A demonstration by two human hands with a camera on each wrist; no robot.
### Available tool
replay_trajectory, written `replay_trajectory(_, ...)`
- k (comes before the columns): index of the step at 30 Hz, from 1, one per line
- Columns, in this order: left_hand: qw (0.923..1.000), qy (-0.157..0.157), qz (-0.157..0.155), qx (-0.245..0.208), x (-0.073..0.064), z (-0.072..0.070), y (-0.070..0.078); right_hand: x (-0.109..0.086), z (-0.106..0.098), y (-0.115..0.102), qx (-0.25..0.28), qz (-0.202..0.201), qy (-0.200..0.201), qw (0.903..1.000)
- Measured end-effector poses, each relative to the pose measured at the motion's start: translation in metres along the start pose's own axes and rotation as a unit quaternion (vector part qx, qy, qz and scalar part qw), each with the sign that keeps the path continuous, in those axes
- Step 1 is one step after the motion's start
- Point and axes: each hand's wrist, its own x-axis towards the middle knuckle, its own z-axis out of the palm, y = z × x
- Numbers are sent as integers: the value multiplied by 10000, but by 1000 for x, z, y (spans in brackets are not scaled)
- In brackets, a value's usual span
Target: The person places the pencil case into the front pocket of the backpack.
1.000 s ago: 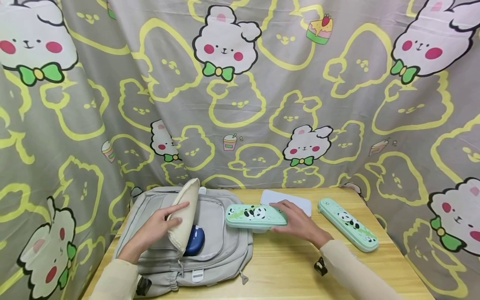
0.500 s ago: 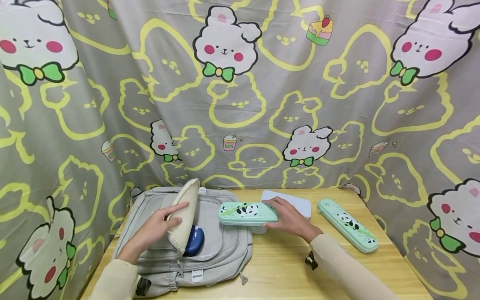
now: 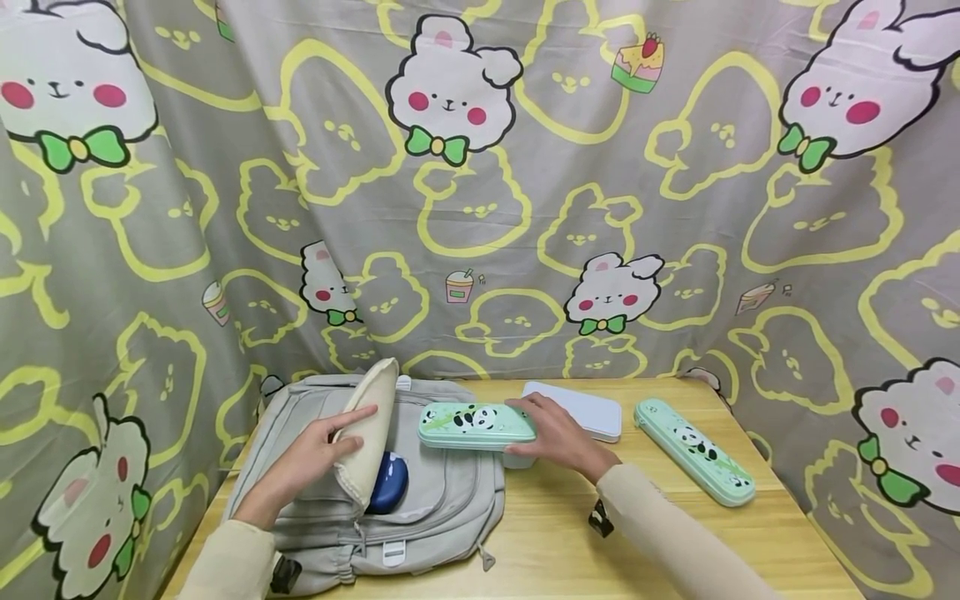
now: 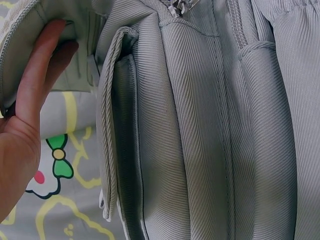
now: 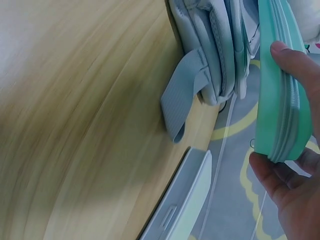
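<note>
A grey backpack (image 3: 457, 500) lies on the table at the left, its front pocket open. My left hand (image 3: 318, 450) holds up the pocket's pale flap (image 3: 375, 417); in the left wrist view, straight fingers (image 4: 42, 65) lie against the flap's inside. A shiny dark blue rounded thing (image 3: 388, 483) sits at the pocket, partly behind the flap. Above the backpack's right side, my right hand (image 3: 558, 433) grips the right end of a mint green panda pencil case (image 3: 465, 423). The right wrist view shows the pencil case's (image 5: 280, 100) zipped side, the thumb on one face and fingers at its end.
A second mint panda pencil case (image 3: 697, 450) lies slantwise on the wooden table (image 3: 570, 533) at the right. Behind my right hand is a flat white case (image 3: 592, 408). A strap (image 5: 180, 100) sticks out from the backpack. A patterned curtain (image 3: 480, 192) hangs behind the table.
My right hand has moved left with the pencil case, bringing it farther over the backpack. My left hand and the flap have stayed in place.
</note>
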Motion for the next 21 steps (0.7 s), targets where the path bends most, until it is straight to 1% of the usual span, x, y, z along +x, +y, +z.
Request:
replay_trajectory(4, 10000, -19, 30, -28, 0, 0, -1, 5, 3, -6, 10, 53, -74, 10000)
replay_trajectory(11, 9999, 7, -111, -130, 1, 0, -2, 12, 8, -13, 60, 145, -144, 9998)
replay_trajectory(16, 9999, -23, -61, -152, 0, 1, -1, 17, 11, -17, 6, 90, -126, 9999)
replay_trajectory(21, 9997, -26, -117, -223, 1, 1, -1, 22, 13, -21, -15, 74, -193, 9998)
